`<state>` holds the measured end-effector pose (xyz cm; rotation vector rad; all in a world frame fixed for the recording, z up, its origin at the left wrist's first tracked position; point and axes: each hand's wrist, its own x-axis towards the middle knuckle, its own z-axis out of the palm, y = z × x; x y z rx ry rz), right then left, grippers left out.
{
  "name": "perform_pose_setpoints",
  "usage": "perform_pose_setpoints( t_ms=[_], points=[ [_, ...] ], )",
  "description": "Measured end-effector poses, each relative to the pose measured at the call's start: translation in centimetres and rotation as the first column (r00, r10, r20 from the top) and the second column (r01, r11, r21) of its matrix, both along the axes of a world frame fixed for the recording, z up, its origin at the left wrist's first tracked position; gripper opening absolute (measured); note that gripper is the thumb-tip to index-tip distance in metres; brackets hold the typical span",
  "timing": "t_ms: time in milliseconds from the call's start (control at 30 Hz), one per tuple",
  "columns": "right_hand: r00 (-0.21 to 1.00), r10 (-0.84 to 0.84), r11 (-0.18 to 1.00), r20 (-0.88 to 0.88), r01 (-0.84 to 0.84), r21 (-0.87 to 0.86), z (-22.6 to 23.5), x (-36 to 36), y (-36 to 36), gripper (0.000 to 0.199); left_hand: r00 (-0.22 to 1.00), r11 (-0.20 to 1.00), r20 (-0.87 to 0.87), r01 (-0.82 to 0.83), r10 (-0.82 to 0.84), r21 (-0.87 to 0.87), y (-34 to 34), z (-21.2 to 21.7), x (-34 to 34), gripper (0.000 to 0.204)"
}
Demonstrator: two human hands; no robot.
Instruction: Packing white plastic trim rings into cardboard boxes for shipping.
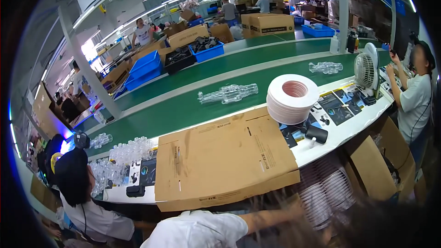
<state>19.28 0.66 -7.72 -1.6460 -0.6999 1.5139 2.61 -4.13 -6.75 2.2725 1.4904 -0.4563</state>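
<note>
A: Where is the flattened cardboard box [220, 158]?
B: Lying on the white workbench [340, 131], overhanging its near edge.
A: And the hands?
B: One bare arm [271, 218] reaches beneath it; the hand is blurred, grip untellable. The other is out of sight.
A: Around it?
B: Stacked white tape rolls [292, 98], a small fan [366, 70], clear plastic bottles [228, 94] on the green conveyor [193, 110].
</note>
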Motion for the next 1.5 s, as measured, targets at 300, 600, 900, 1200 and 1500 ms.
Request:
perform_pose_setpoints(
  t_ms=[300, 600, 900, 1200, 1500],
  points=[
    [0.951, -0.224, 0.974, 0.215, 0.211, 0.081, -5.5, 13.0, -2.2, 0.034, 0.994, 0.931, 0.107, 0.067, -0.03, -0.36, 1.8, 4.0, 4.4, 0.075],
    [0.854, -0.469, 0.785, 0.223, 0.288, 0.548, -3.2, 3.6, -1.5, 0.015, 0.183, 0.891, 0.9, 0.163, 0.394, -0.423, 3.8, -1.5, 6.6, 0.053],
    [0.933, -0.134, 0.944, -0.334, 0.223, 0.244, 3.6, 3.9, -3.1, 0.019, 0.568, 0.86, 0.665, -0.174, 0.485, -0.479, 1.3, 7.9, 3.2, 0.049],
    [0.906, -0.233, 0.933, -0.353, 0.311, 0.183, 7.1, 2.9, -2.9, 0.021, -0.189, 0.7, 0.709, -0.124, 0.679, -0.703, 4.3, 6.3, -1.3, 0.037],
    [0.916, -0.199, 0.95, -0.348, 0.268, 0.162, 8.7, 2.6, -3.4, 0.023, -0.309, 0.556, 0.589, -0.195, 0.747, -0.808, 5.0, 6.4, -4.6, 0.05]
  ],
)
